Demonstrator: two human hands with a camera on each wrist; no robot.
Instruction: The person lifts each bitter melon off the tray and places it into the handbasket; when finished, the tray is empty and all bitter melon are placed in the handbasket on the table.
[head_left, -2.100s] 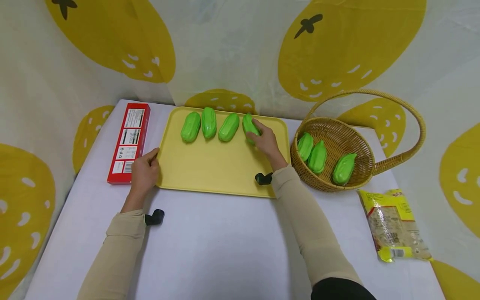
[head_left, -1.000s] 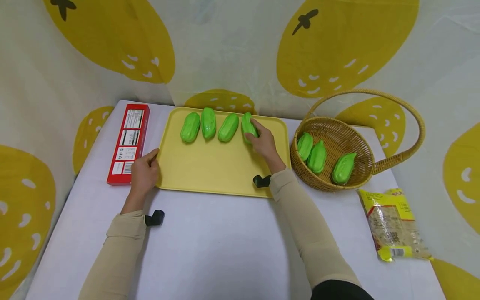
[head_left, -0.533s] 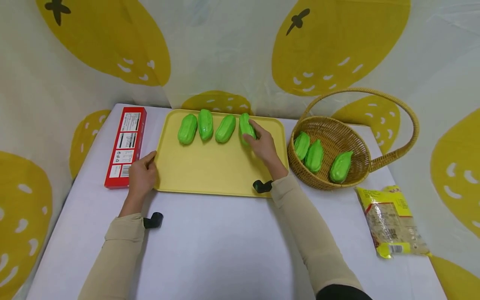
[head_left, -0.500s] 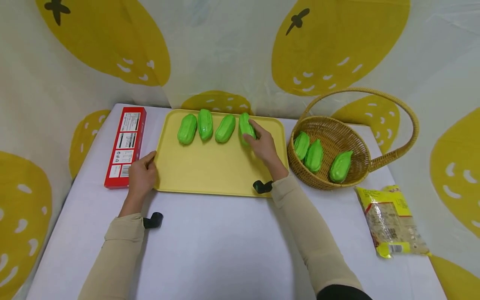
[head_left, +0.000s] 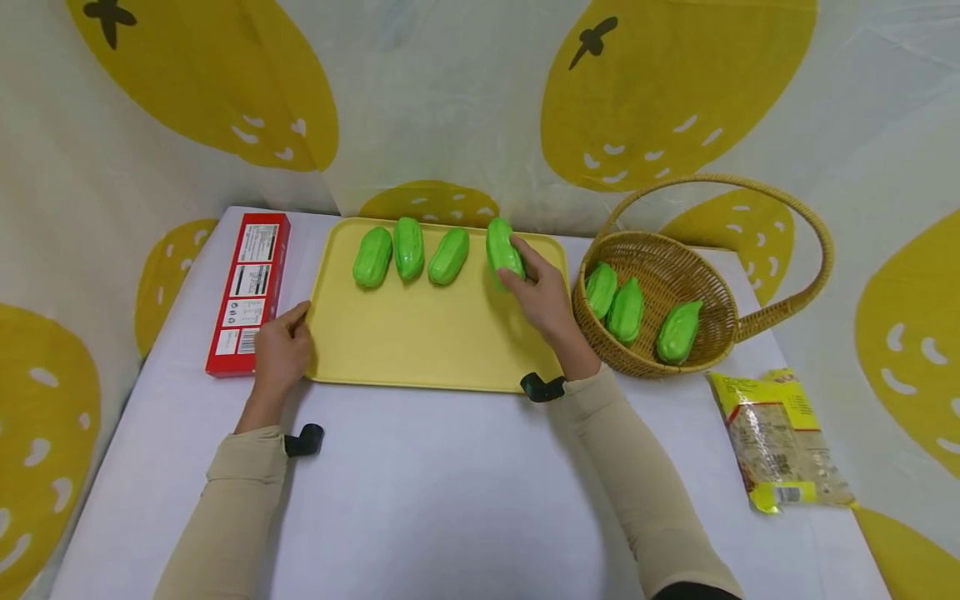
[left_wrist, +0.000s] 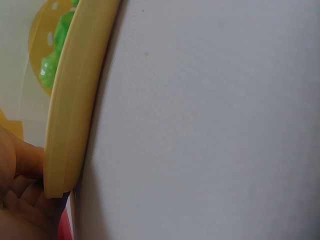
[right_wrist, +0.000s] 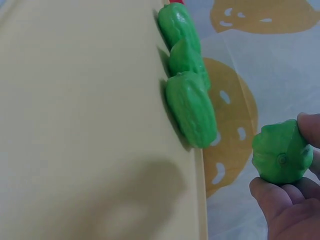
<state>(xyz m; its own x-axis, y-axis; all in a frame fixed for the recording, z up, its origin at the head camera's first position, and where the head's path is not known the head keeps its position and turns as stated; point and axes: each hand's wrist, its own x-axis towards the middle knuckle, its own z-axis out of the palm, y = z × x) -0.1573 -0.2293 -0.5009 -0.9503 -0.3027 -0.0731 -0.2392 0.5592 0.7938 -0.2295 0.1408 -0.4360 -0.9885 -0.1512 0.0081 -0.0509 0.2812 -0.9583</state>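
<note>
My right hand [head_left: 543, 292] holds a green ribbed gourd [head_left: 500, 250] between thumb and fingers, raised above the back right of the yellow tray [head_left: 427, 333]. In the right wrist view the held gourd [right_wrist: 281, 152] shows its blunt round end, apart from the tray. Three like gourds lie in a row along the tray's far edge: a left one [head_left: 372, 257], a middle one [head_left: 408, 248] and a right one [head_left: 448, 256]. At the tray's left edge my left hand [head_left: 281, 350] grips the rim; the left wrist view shows fingers [left_wrist: 30, 160] against the tray's corner.
Right of the tray stands a wicker basket [head_left: 720, 310] with a tall handle, holding three more green gourds. A red box [head_left: 251, 292] lies left of the tray. Near the right table edge is a yellow-and-clear food packet [head_left: 780, 442]. A patterned curtain [head_left: 442, 100] hangs behind the table.
My right hand has lifted the fourth gourd off the tray and shifted slightly right with it. My left hand stays at the tray's edge. The head view has moved slightly.
</note>
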